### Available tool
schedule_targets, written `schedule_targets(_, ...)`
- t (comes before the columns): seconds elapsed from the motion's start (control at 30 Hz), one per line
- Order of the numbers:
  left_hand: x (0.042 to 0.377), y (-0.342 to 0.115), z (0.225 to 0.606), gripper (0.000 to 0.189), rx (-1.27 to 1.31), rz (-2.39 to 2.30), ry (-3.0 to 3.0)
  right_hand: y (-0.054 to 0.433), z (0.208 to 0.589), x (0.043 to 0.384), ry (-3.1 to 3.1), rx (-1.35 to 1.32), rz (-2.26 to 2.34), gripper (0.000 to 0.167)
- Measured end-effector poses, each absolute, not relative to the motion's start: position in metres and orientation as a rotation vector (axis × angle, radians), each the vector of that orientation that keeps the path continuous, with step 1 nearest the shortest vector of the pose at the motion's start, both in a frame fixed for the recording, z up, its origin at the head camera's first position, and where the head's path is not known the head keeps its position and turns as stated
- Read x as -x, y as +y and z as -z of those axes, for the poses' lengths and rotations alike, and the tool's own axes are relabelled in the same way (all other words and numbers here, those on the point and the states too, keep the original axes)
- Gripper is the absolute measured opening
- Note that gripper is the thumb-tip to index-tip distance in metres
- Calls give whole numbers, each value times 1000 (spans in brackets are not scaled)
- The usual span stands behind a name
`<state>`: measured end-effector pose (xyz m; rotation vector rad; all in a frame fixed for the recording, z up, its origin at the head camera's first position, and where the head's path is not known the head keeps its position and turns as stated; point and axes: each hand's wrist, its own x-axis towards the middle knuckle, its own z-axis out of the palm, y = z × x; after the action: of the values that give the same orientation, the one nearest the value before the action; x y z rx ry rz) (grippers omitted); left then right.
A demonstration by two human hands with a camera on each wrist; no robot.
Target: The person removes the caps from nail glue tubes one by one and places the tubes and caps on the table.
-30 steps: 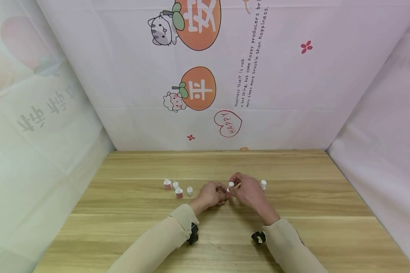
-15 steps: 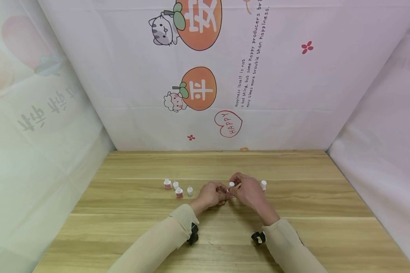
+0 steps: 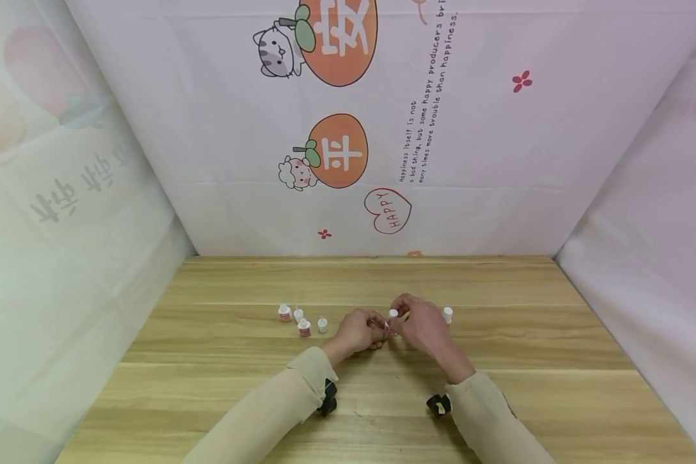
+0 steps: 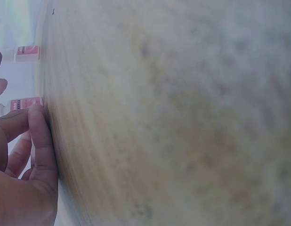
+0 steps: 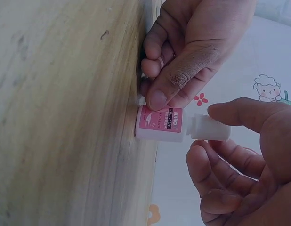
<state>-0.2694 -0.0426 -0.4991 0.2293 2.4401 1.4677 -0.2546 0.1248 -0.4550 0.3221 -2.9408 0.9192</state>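
Observation:
A small white nail glue bottle point(image 5: 159, 134) with a pink label stands upright on the wooden table. My left hand point(image 3: 356, 330) pinches its body low down, the thumb point(image 5: 159, 96) lying at the label's edge. On the bottle's neck sits a white cap point(image 5: 212, 128). My right hand point(image 3: 423, 327) holds that cap between thumb and fingers. In the left wrist view the bottle's label point(image 4: 25, 103) shows just past the left fingertips. A second capped bottle point(image 3: 448, 314) stands right of my right hand, partly hidden by it in the head view.
Left of my hands stand two uncapped-looking bottles, one farther back point(image 3: 285, 314) and one nearer point(image 3: 304, 329). Beside them are two small white caps, one behind point(image 3: 298, 316) and one to the right point(image 3: 322, 325). Printed white cloth point(image 3: 470, 212) walls the table's back and sides.

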Motion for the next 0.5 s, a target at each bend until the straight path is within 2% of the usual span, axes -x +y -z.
schedule_targets(0.5, 267, -43, 495, 9, -232, -1472, 2434, 124, 454, 254, -2925, -319, -919, 17)
